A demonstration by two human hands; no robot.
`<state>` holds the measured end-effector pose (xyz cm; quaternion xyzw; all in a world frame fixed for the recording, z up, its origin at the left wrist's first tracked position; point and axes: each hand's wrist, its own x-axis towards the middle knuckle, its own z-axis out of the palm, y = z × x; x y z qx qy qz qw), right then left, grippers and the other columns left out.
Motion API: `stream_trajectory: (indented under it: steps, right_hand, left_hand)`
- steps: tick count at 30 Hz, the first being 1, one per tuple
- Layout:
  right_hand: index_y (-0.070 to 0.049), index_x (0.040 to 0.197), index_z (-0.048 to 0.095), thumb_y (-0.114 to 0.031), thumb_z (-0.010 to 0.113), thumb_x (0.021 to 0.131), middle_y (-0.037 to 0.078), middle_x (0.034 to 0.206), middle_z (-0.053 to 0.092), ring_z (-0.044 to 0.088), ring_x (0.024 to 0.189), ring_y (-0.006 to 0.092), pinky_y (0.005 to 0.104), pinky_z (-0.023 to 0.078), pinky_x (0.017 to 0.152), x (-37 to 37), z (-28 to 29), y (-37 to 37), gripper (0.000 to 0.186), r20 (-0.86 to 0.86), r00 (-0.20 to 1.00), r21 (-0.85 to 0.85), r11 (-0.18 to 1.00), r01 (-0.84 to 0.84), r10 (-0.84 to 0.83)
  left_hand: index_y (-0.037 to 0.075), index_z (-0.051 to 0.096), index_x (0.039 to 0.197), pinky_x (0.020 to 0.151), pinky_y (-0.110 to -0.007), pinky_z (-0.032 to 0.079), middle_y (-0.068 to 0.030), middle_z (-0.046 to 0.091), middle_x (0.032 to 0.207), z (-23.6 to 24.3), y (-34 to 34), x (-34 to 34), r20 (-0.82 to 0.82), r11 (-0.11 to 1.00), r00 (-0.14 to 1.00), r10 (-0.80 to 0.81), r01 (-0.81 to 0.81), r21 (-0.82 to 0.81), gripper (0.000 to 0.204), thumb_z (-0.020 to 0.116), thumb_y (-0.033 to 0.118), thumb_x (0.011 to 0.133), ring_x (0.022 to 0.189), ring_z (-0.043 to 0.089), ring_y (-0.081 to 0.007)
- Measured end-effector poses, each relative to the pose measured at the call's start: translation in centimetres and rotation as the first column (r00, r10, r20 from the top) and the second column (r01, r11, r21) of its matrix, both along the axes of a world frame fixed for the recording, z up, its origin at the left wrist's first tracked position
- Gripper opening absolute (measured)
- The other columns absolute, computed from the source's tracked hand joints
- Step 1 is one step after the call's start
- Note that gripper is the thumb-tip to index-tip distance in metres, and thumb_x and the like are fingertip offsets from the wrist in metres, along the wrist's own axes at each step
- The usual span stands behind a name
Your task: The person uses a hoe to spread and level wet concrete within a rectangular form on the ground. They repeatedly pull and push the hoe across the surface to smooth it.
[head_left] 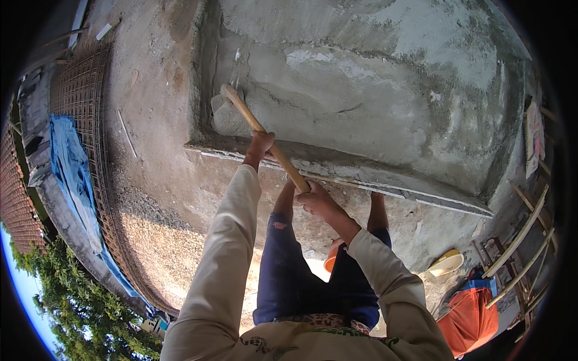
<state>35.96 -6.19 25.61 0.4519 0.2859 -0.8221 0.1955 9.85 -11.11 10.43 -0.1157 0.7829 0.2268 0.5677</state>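
Hoe handle (289, 169) is grasped by left hand (262, 145) nearer the blade (227, 118) and right hand (318, 201) behind, probably for leverage.

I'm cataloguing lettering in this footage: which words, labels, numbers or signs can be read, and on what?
Light shirt: dark lettering and green print at the lower front, partly hidden by folds; not transcribed here.
Pale sack-like thing at far right: reddish marks, too small and blurred to read.
Hoe: no lettering visible.
Elsewhere: none that I can make out.
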Motion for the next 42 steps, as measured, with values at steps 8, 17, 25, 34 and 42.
stream_trajectory:
  steps: [8, 17, 25, 34, 42]
  right_hand:
    - [-0.002, 0.129, 0.057, -0.009, 0.073, 0.095, -0.002, 0.08, 0.05, 0.045, 0.057, 0.0054, 0.0229, 0.031, 0.047, 23.6, 0.8, 11.8, 0.038, 0.155, 0.977, -0.112, 0.98, 0.166, -0.148]
    - [-0.005, 0.154, 0.053, -0.001, 0.076, 0.084, -0.002, 0.076, 0.052, 0.047, 0.057, 0.0084, 0.0259, 0.037, 0.051, 47.1, 8.0, 12.7, 0.074, 0.25, 0.957, -0.13, 0.974, 0.186, -0.149]
    - [-0.002, 0.142, 0.062, -0.01, 0.079, 0.095, -0.002, 0.08, 0.059, 0.056, 0.066, 0.0097, 0.0283, 0.048, 0.062, 40.7, 4.0, 9.3, 0.05, 0.077, 0.986, -0.063, 0.986, 0.155, -0.15]
    - [-0.005, 0.127, 0.06, -0.02, 0.075, 0.101, -0.004, 0.086, 0.054, 0.047, 0.064, 0.0055, 0.0249, 0.036, 0.052, 15.8, -7.4, 10.8, 0.034, -0.056, 0.8, -0.228, 0.788, 0.572, -0.597]
    - [0.0, 0.136, 0.058, -0.008, 0.073, 0.097, -0.003, 0.078, 0.049, 0.044, 0.057, 0.0054, 0.0237, 0.034, 0.049, 42.5, -1.0, 10.5, 0.043, 0.119, 0.858, -0.018, 0.863, 0.505, -0.5]
  left_hand:
    - [-0.001, 0.021, 0.138, 0.067, -0.056, 0.072, -0.0249, 0.057, 0.113, -0.9, 13.3, 24.6, 0.143, 0.997, 0.99, 0.001, 0.01, -0.075, 0.063, 0.066, 0.021, 0.101, 0.086, 0.075, -0.0404]
    - [0.006, 0.055, 0.106, 0.068, -0.05, 0.054, -0.008, 0.056, 0.088, -1.6, 13.4, 48.0, 0.572, 0.735, 0.566, 0.594, -0.671, -0.099, 0.02, 0.071, 0.0, 0.095, 0.072, 0.061, -0.0259]
    - [-0.001, 0.059, 0.092, 0.05, -0.039, 0.05, -0.0066, 0.057, 0.075, -1.1, 14.7, 41.0, 0.06, 0.917, 0.921, 0.385, -0.389, 0.093, 0.013, 0.072, -0.003, 0.089, 0.057, 0.058, -0.021]
    - [-0.008, 0.056, 0.099, 0.048, -0.042, 0.058, -0.014, 0.062, 0.079, -8.9, 21.3, 16.9, -0.381, 0.928, 0.876, -0.297, 0.359, 0.102, 0.036, 0.074, 0.023, 0.096, 0.064, 0.069, -0.0267]
    - [-0.003, 0.06, 0.097, 0.053, -0.042, 0.063, -0.0129, 0.063, 0.087, -3.6, 18.6, 45.4, 0.078, 0.94, 0.968, -0.237, 0.208, 0.271, 0.029, 0.074, 0.022, 0.096, 0.074, 0.073, -0.0272]
